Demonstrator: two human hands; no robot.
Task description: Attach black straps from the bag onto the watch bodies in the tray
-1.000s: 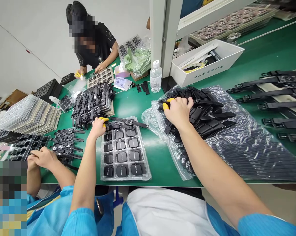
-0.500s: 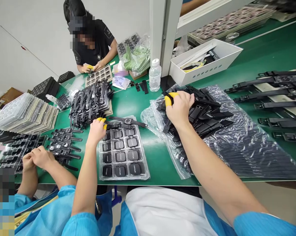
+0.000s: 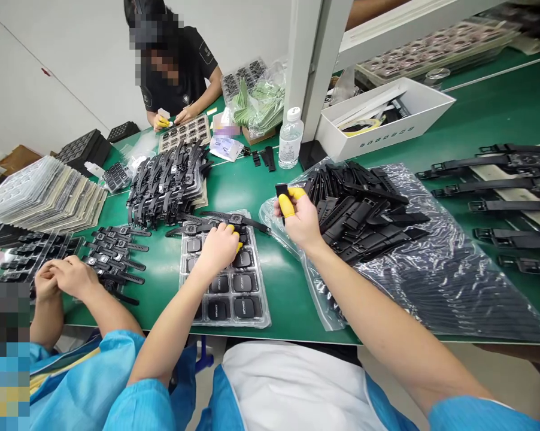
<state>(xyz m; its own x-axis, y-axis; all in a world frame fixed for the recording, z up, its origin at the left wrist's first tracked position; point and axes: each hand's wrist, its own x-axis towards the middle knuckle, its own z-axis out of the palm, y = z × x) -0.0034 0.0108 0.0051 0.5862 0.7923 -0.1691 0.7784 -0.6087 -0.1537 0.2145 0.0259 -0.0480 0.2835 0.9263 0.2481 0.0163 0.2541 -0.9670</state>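
Observation:
My right hand [image 3: 299,218], with yellow finger cots on thumb and finger, pinches a black watch strap [image 3: 281,190] in front of the pile of black straps [image 3: 355,209] lying on a plastic bag. Over the upper part of a clear plastic tray [image 3: 265,305] hangs my left hand [image 3: 220,246], its cotted fingers curled down by the back row. Whatever those fingertips grip is hidden. Square black watch bodies [image 3: 243,282] fill the tray's pockets. Across its far edge lie watches with straps [image 3: 211,224].
Stacked strapped watches [image 3: 166,182] stand behind the tray. A water bottle [image 3: 291,137] and a white box [image 3: 387,120] are farther back. At left, a co-worker's hands [image 3: 66,278] work beside more watches. Another person sits across the table.
My right hand has drawn back left from the strap pile with a strap. My left hand has moved right, from the watches at the tray's far left corner to over the tray.

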